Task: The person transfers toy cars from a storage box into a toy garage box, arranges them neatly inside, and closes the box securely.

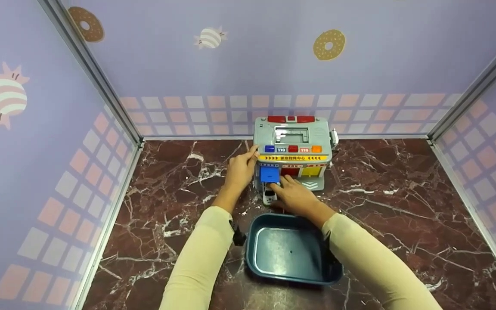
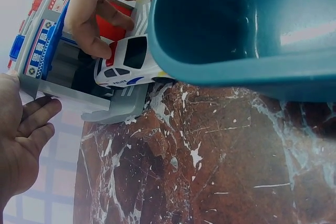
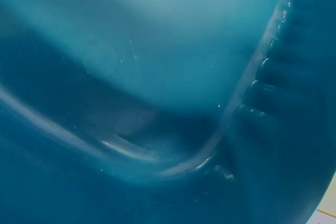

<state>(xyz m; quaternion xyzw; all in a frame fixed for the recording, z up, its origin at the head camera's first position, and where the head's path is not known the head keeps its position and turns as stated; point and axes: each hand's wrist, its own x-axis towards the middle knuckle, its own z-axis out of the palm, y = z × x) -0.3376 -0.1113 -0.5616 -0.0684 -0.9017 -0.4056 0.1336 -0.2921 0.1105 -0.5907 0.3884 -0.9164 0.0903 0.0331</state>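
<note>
A grey toy emergency station [image 1: 293, 148] stands against the back wall, its blue garage door [image 1: 269, 175] raised. A white toy police car [image 2: 131, 59] sits partly in the opening under that door, its other end sticking out on the ramp. My left hand [image 1: 240, 168] touches the station's left side, thumb and fingers against the wall rather than wrapped round it. My right hand [image 1: 295, 193] reaches in front of the doors. One of its fingertips touches the car by the red roof light [image 2: 111, 53], and its other fingers are spread, loosely bent.
A dark teal plastic basin [image 1: 254, 267] stands on the marbled table [image 1: 166, 206] in front of the station, below my forearms. It fills almost all of the right wrist view. The station also has red [image 1: 290, 171] and yellow [image 1: 311, 172] doors. Patterned panels enclose the table.
</note>
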